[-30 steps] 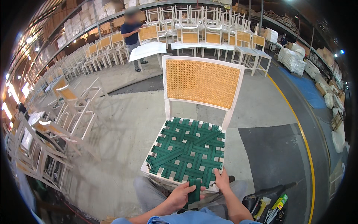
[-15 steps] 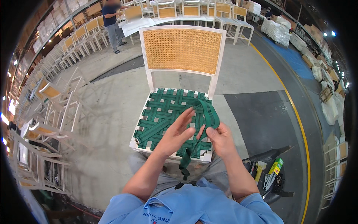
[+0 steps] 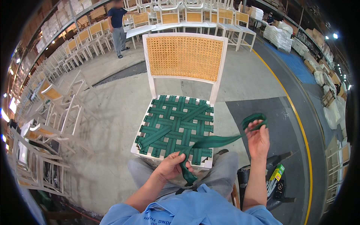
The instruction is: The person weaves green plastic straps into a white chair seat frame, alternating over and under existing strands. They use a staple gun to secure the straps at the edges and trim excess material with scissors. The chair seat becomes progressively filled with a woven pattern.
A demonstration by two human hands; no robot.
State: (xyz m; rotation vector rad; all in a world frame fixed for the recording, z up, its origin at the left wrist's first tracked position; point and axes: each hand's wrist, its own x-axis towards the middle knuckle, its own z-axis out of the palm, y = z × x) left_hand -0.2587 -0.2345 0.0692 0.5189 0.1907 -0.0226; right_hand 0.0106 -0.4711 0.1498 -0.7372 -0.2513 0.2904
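Observation:
A white chair (image 3: pixel 216 92) with a cane backrest (image 3: pixel 183 56) stands in front of me. Its seat is woven from green webbing (image 3: pixel 176 119), and two diagonal bands lie across the weave. My left hand (image 3: pixel 171 167) is closed on a loose green webbing strap (image 3: pixel 219 141) by the seat's front edge, with a tail hanging below the fingers. From there the strap runs to the right, off the seat, to my right hand (image 3: pixel 258 142). Its curled fingers hold a looped coil of the same strap out beyond the chair's right side.
Beside my right leg, a black padded surface (image 3: pixel 285 195) carries tools and a green-yellow box (image 3: pixel 277 171). White chair frames (image 3: pixel 67 112) stand at left. Farther back are a person in a dark shirt (image 3: pixel 117 18) and rows of chairs (image 3: pixel 168 18). A yellow floor line (image 3: pixel 300 123) curves at right.
My hands have moved apart: the left came down to the seat's front edge, the right swung out to the right with the coil. The strap now stretches between them. The far person shifted slightly.

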